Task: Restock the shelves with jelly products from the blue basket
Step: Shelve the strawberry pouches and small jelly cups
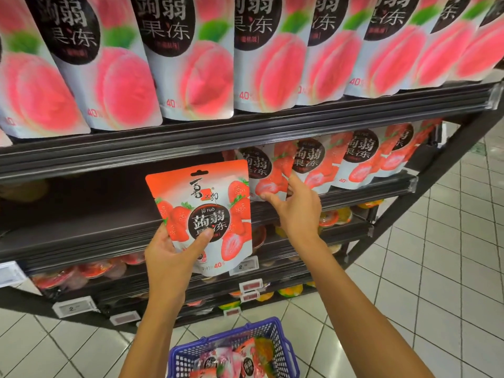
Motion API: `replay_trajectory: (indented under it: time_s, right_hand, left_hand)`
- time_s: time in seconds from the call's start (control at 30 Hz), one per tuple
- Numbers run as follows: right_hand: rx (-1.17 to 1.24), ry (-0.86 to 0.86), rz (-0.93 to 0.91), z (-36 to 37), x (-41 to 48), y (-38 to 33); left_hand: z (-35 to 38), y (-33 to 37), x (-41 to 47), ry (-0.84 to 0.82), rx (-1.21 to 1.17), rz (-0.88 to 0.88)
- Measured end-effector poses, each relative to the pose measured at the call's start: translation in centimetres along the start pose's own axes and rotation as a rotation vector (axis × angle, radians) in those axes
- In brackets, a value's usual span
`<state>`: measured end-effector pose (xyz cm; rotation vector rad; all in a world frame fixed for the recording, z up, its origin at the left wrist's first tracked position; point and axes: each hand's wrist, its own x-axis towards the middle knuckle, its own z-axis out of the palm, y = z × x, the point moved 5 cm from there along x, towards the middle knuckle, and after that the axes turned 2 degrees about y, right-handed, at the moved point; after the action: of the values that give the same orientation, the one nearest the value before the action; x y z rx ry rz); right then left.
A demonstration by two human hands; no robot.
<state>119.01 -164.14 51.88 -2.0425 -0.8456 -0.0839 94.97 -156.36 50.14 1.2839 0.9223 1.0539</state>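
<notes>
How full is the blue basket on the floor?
Partly filled, not empty: several pouches lie inside the basket. Its near part is cut off by the picture edge, so the exact amount cannot be told.

Glossy plastic pouch [207,214] (smooth film), perforated blue plastic basket [275,336], dark matt shelves [245,126], glazed floor tiles [450,268].
</notes>
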Motion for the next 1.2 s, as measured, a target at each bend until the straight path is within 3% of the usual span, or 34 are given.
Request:
replay_trajectory:
  time_s: [0.37, 0.53, 0.57, 0.67, 0.73, 0.93, 1.07, 1.2]
  right_hand:
    - [0.245, 0.031, 0.077, -2.0, -1.0, 1.5]
    - [0.3, 0.156, 0.008, -4.5, -3.7, -0.5]
    - [0.372, 0.102, -0.007, -4.5, -4.5, -1.2]
    - [0.587, -0.308, 0.03, -2.3, -6.9, -3.1]
    - [0.627, -0.402, 0.05, -1.2, -7.5, -3.5]
    - [0.728, -0.266, 0.127, -0.6, -5.4, -4.0]
    - [0.687, -0.198, 0.106, 0.1, -4.2, -5.6]
    - [0.719, -0.131, 0.117, 1.1, -3.0, -6.3]
  left_hand:
    - [1.3, 0.3, 0.2, -0.032, 0.043, 0.0]
    - [1.7, 0.5, 0.1, -0.042, 0.052, -0.015]
    - [1.8, 0.5, 0.1, -0.047, 0.049, -0.014]
    - [2.1, 0.9, 0.0, -0.058, 0.023, -0.002]
    - [2.2, 1.2, 0.2, -0.045, 0.012, 0.009]
    - [2.3, 2.5, 0.3, -0.057, -0.023, 0.096]
    - [1.3, 3.2, -0.2, 0.082, 0.149, 0.201]
    - [2.5, 3.8, -0.7, -0.074, 0.207, 0.221]
